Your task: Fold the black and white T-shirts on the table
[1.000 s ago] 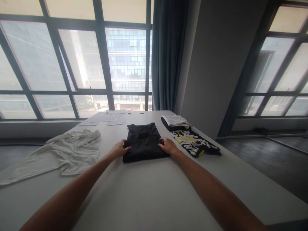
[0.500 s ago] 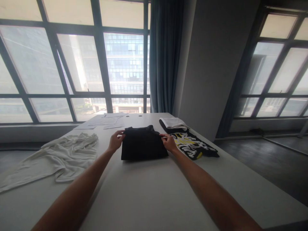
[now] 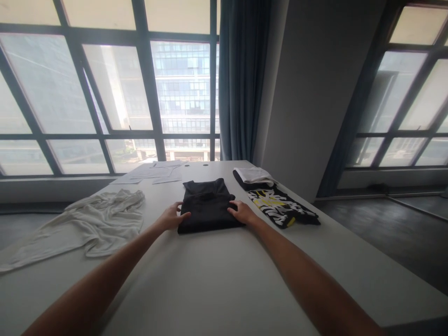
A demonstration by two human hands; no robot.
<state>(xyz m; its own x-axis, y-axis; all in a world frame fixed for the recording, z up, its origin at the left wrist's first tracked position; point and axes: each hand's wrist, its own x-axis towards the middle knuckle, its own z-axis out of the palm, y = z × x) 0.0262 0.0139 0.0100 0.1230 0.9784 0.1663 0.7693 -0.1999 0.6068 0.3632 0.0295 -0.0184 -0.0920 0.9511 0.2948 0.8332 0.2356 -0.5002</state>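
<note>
A folded black shirt (image 3: pixel 210 214) lies in the middle of the white table (image 3: pixel 206 275), with a narrower part of its cloth reaching out at the far side. At its left edge is my left hand (image 3: pixel 172 216), thumb over the top and fingers at the side. My right hand (image 3: pixel 241 213) grips the right edge in much the same way, fingertips on the cloth. Some of the fingers are hidden by the fabric.
A crumpled white garment (image 3: pixel 112 224) spreads over the table's left side. On the right lie a black garment with white and yellow print (image 3: pixel 280 205) and a folded white cloth (image 3: pixel 254 175) on dark fabric. Paper sheets (image 3: pixel 157 171) lie at the far left.
The shirt's raised front panel has come down flat on the table. Both hands have moved from its upper corners nearer to me, along its sides.
</note>
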